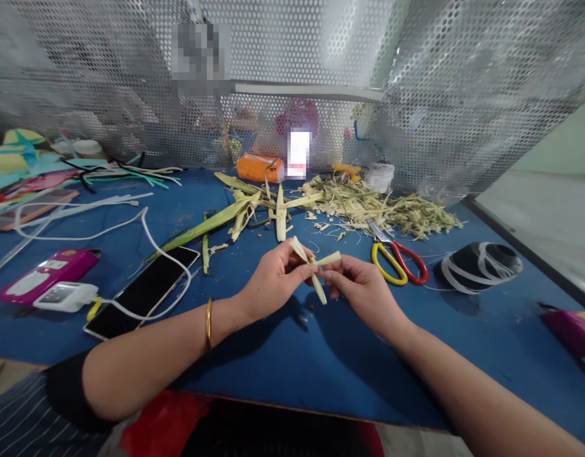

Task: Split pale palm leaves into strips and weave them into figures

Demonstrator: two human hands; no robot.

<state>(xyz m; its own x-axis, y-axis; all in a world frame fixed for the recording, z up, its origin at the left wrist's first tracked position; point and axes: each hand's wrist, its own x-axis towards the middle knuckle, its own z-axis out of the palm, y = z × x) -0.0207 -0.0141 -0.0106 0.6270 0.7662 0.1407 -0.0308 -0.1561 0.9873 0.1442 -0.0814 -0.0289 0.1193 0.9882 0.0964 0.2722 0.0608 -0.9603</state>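
Note:
Pale leaf strips (328,259), crossed and folded into a small star-like shape, are pinched between the thumb and fingers of my left hand (279,278). My right hand (361,285) is closed right beside them, fingertips together at the shape's right side. Whatever those fingertips pinch is too small to make out. Just beyond my right hand lie scissors (401,260) with one yellow and one red handle. Farther right, a dark spool (480,268) wound with white thread rests on its side, and a thin strand trails from it.
Behind my hands are long green leaves (209,222) and a heap of shredded leaf (368,203). An orange packet (260,167) stands near the perforated screen (273,57). A phone (144,292), a white cable (171,254) and a magenta device (54,273) occupy the left of the blue table (273,374).

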